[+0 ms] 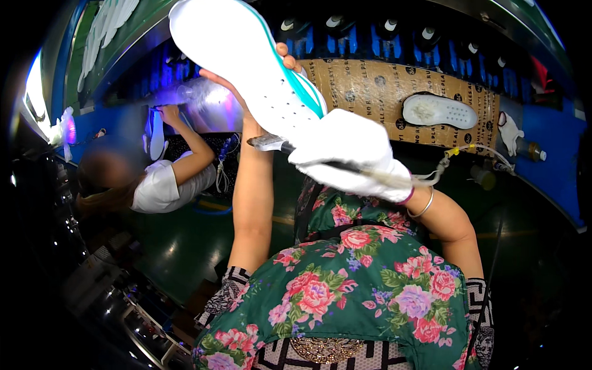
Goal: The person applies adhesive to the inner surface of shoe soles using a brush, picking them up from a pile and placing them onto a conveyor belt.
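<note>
A white shoe sole (pixel 243 58) with a teal edge stripe and small dark holes is raised at the top centre. My bare left hand (pixel 232 90) is closed around it from beneath, thumb on one side and fingertips on the other. My right hand (pixel 351 151), in a white glove, reaches the sole's lower end. It is closed on a dark-handled brush (pixel 266 143), whose flat bristle tip points left, close to the sole's lower edge. A thin tube runs back past my wrist from the brush side. The glove hides most of my right fingers.
Another white sole (pixel 441 111) lies on a printed cardboard sheet (pixel 357 86) ahead. Right of it, a white glove (pixel 510 132) and a small bottle (pixel 535 151) rest on the blue bench (pixel 555 179). Blue holders (pixel 385 49) line the back. At left, a co-worker (pixel 166 185) handles a sole.
</note>
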Available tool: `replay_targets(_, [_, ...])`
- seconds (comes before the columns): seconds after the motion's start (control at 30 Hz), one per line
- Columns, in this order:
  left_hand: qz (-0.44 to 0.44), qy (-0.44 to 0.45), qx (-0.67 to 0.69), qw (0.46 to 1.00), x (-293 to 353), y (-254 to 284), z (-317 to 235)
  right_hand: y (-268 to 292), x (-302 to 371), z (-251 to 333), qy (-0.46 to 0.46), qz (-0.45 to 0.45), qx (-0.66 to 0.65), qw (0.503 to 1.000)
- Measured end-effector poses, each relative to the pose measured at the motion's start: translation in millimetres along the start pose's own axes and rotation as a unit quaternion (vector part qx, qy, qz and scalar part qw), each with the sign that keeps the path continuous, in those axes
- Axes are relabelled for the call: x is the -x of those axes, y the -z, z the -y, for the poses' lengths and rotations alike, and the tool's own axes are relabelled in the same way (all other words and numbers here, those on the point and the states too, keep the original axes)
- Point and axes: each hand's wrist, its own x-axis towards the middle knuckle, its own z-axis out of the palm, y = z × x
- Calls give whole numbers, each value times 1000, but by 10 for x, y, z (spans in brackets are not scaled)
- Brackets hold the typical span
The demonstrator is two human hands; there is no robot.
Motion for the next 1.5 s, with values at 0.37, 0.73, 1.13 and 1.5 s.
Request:
replay_targets(0.37, [101, 100, -115, 983, -333, 261, -260, 55, -71, 63, -67, 19, -27, 997])
replay_targets(0.73, [65, 206, -196, 956, -384, 53, -265, -41, -74, -14, -59, 14, -46, 997])
replay_targets(1.13, [-183, 252, -436, 844, -468, -129, -255, -48, -109, 48, -133, 48, -16, 990])
replay_targets(1.5, [-127, 367, -704, 595, -561, -281, -272, -90, -73, -131, -115, 57, 62, 990])
